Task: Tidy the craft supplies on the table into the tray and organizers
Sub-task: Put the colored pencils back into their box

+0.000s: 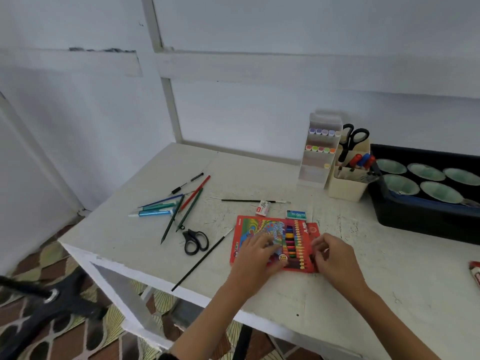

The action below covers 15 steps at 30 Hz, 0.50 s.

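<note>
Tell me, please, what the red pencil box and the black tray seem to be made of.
The pencil box looks like printed cardboard, slightly glossy: flat, thin, bright artwork. The black tray is probably moulded plastic: smooth dark walls, rounded rim.

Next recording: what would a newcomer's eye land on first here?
The red pencil box near the table's front edge, left hand flat on it, right hand curled at its right end. Then the loose pencils fanned to its left beside black scissors, and the black tray at the far right.
</note>
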Tool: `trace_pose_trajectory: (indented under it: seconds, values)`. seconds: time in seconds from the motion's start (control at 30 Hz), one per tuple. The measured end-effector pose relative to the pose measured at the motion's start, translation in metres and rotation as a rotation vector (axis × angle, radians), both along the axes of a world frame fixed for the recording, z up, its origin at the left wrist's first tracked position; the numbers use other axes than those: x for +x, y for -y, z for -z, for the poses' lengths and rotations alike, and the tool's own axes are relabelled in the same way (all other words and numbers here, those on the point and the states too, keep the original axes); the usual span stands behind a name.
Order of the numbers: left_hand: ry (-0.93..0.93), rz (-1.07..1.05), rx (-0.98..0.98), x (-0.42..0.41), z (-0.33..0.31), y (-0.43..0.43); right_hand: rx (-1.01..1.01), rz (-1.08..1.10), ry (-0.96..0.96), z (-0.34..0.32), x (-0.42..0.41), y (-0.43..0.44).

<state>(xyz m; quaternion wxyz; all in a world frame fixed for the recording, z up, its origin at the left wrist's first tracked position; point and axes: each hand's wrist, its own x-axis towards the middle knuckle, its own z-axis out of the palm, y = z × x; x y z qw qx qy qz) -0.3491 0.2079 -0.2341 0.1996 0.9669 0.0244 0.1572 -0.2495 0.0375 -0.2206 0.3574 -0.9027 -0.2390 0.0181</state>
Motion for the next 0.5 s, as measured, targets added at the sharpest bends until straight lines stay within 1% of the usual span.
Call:
trace_pose_trajectory:
  seconds: [0.1, 0.17, 0.23, 0.3, 0.37, 0.43, 0.5]
  values:
    - [0.153, -0.085, -0.055, -0.011, -0.004, -0.016, -0.033, 0.026, 0.066, -0.013, -0.001, -0.027]
    - [0.21, -0.162, -0.066, -0.02, -0.009, -0.039, -0.011, -0.038, 0.062, -0.022, -0.004, -0.052]
    - [0.251, -0.274, -0.085, -0.029, -0.013, -0.068, 0.01, -0.129, 0.009, -0.028, -0.01, -0.082]
    - [0.277, -0.399, -0.123, -0.037, -0.015, -0.095, 0.018, -0.207, -0.039, -0.033, -0.014, -0.11]
    - [0.296, -0.508, -0.174, -0.046, -0.015, -0.124, 0.035, -0.233, -0.086, -0.034, -0.018, -0.142]
    - [0.3, -0.584, -0.217, -0.052, -0.015, -0.152, 0.078, -0.209, -0.137, -0.033, -0.024, -0.175]
    - [0.271, -0.651, -0.261, -0.055, -0.015, -0.176, 0.099, -0.188, -0.149, -0.032, -0.028, -0.208]
